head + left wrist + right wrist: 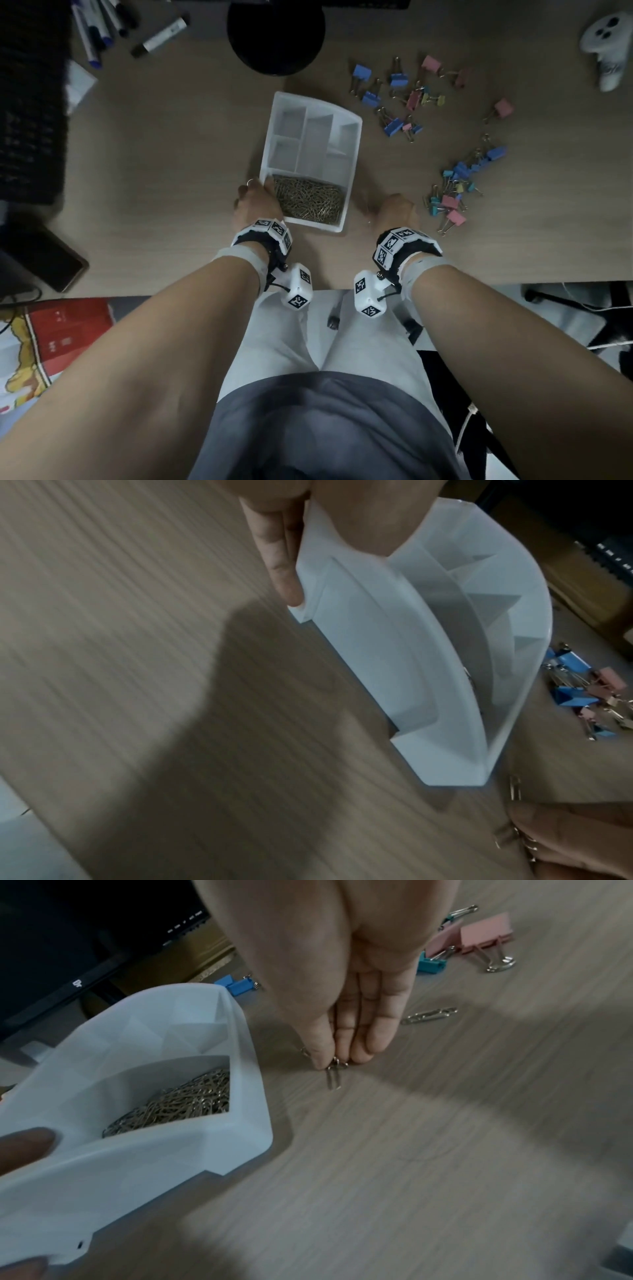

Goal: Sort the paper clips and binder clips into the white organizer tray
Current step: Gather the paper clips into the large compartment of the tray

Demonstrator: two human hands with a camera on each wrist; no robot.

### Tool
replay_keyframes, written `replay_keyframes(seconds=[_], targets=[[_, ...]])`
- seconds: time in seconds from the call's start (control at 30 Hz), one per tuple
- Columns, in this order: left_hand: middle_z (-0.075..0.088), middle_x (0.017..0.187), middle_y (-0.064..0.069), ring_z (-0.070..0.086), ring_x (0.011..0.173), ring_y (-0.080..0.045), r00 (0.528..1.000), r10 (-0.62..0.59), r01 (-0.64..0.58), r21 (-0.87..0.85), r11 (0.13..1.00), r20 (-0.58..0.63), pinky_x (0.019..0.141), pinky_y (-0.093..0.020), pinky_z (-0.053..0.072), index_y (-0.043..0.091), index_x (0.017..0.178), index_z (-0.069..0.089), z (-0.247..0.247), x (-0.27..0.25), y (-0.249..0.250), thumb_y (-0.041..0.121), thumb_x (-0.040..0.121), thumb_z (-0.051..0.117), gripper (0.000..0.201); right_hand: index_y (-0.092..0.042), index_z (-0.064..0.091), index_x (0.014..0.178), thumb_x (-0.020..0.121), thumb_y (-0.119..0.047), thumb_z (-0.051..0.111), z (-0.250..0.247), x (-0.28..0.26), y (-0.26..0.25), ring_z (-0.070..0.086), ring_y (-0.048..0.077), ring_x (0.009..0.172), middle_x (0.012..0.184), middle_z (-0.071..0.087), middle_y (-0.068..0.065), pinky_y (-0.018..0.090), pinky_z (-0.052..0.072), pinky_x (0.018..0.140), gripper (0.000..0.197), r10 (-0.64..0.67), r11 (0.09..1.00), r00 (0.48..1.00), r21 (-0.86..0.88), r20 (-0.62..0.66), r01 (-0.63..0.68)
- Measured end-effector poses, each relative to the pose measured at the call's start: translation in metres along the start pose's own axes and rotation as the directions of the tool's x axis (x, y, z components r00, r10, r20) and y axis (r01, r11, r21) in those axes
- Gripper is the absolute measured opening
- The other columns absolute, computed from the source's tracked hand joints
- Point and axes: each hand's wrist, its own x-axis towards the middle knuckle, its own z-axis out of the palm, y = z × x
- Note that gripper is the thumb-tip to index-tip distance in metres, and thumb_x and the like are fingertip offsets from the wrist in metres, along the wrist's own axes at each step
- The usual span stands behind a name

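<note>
- Left hand (255, 205): bare; thin ring (250, 182) on one finger.
- Right hand (395, 209): bare.
- Wrist rigs (270, 236): one per wrist, black strap, white housing faced with black-and-white square code markers.
- Camera blocks (297, 286): white, boxy, coded, hung inward on short black cables and a screw mount.
- Pale grey bands (239, 255) behind each rig.
- Forearms bare.
- Dark grey top (318, 428); light grey trousers (274, 335).

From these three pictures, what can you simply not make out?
- Head view: the right hand hides its own fingertips and whatever they touch.
- Left wrist view: the tray wall hides the paper clips inside.
- Right wrist view: blur hides how many paper clips the fingers pinch.
</note>
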Motion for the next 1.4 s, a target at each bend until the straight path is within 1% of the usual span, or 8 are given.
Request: replay_keyframes(seconds=[0.23, 0.43, 0.6, 0.67, 0.87, 1.03, 1.2, 1.4], targets=[[0.059, 0.117, -0.014, 0.058, 0.107, -0.035, 0.999, -0.032, 0.032, 0.000, 0.999, -0.038, 0.080, -0.041, 0.045, 0.008, 0.117, 0.052, 0.002, -0.002, 0.001, 0.048, 0.101, 0.025, 0.051, 0.001, 0.066, 0.107, 0.098, -0.003, 0.051, 0.006, 0.006, 0.000, 0.069, 0.035, 0.102, 0.109, 0.071, 0.018, 0.036, 0.050, 0.073, 0.018, -0.070, 0.997, 0.997, 0.020, 0.026, 0.069], [0.059, 0.117, -0.016, 0.058, 0.107, -0.035, 0.996, -0.056, 0.055, -0.023, 0.998, -0.067, 0.080, -0.042, 0.044, 0.007, 0.117, 0.052, 0.005, -0.003, 0.002, 0.048, 0.101, 0.027, 0.051, -0.009, 0.074, 0.087, 0.084, -0.020, 0.066, -0.012, 0.015, 0.020, 0.065, 0.026, 0.074, 0.079, 0.069, 0.010, 0.028, 0.047, 0.063, 0.014, -0.194, 0.950, 0.981, 0.254, 0.025, 0.182], [0.056, 0.123, -0.017, 0.054, 0.113, -0.037, 0.994, -0.089, 0.086, -0.058, 0.995, -0.058, 0.088, -0.046, 0.044, 0.009, 0.127, 0.049, 0.007, -0.001, 0.003, 0.050, 0.100, 0.029, 0.052, -0.016, 0.081, 0.087, 0.076, -0.024, 0.083, -0.044, -0.003, -0.012, 0.068, 0.008, 0.065, 0.075, 0.075, -0.003, 0.029, 0.055, 0.068, 0.013, -0.571, 0.674, 0.812, 0.632, 0.118, 0.382], [0.056, 0.124, -0.018, 0.054, 0.114, -0.037, 0.993, -0.101, 0.098, -0.048, 0.994, -0.063, 0.089, -0.046, 0.043, 0.010, 0.130, 0.047, 0.008, -0.002, 0.003, 0.048, 0.100, 0.030, 0.051, -0.019, 0.079, 0.087, 0.071, -0.025, 0.087, -0.044, -0.003, -0.025, 0.071, 0.010, 0.078, 0.083, 0.076, -0.005, 0.030, 0.058, 0.075, 0.019, -0.629, 0.683, 0.764, 0.572, 0.144, 0.454], [0.059, 0.118, -0.020, 0.056, 0.110, -0.039, 0.994, -0.104, 0.100, -0.098, 0.990, -0.033, 0.090, -0.045, 0.046, 0.008, 0.130, 0.048, 0.013, 0.007, -0.002, 0.045, 0.100, 0.034, 0.050, -0.029, 0.070, 0.091, 0.079, -0.023, 0.074, -0.020, 0.027, 0.005, 0.070, 0.017, 0.091, 0.097, 0.074, -0.006, 0.031, 0.055, 0.088, 0.014, -0.544, 0.835, 0.826, 0.194, 0.150, 0.515], [0.059, 0.118, -0.017, 0.058, 0.108, -0.037, 0.994, -0.095, 0.091, -0.072, 0.993, -0.049, 0.087, -0.043, 0.047, 0.010, 0.129, 0.048, 0.013, 0.004, -0.003, 0.047, 0.100, 0.032, 0.050, -0.025, 0.068, 0.112, 0.075, -0.018, 0.078, -0.008, 0.016, 0.026, 0.064, 0.025, 0.098, 0.113, 0.063, 0.005, 0.036, 0.053, 0.086, 0.039, -0.669, 0.743, 0.725, 0.170, 0.164, 0.647], [0.058, 0.121, -0.017, 0.057, 0.112, -0.035, 0.996, -0.084, 0.082, -0.060, 0.995, -0.040, 0.088, -0.044, 0.045, 0.009, 0.133, 0.046, 0.010, -0.001, 0.000, 0.047, 0.101, 0.031, 0.052, -0.025, 0.071, 0.103, 0.084, -0.017, 0.069, -0.002, 0.027, 0.020, 0.066, 0.028, 0.099, 0.108, 0.071, 0.006, 0.033, 0.052, 0.088, 0.021, -0.544, 0.838, 0.823, 0.068, 0.161, 0.541], [0.057, 0.122, -0.016, 0.056, 0.113, -0.035, 0.994, -0.100, 0.097, -0.074, 0.993, -0.034, 0.089, -0.044, 0.046, 0.010, 0.129, 0.048, 0.012, 0.000, -0.003, 0.049, 0.100, 0.031, 0.051, -0.019, 0.074, 0.106, 0.092, -0.022, 0.065, 0.009, 0.027, 0.024, 0.063, 0.031, 0.109, 0.112, 0.070, 0.009, 0.035, 0.051, 0.093, 0.017, -0.568, 0.819, 0.814, -0.016, 0.123, 0.574]])
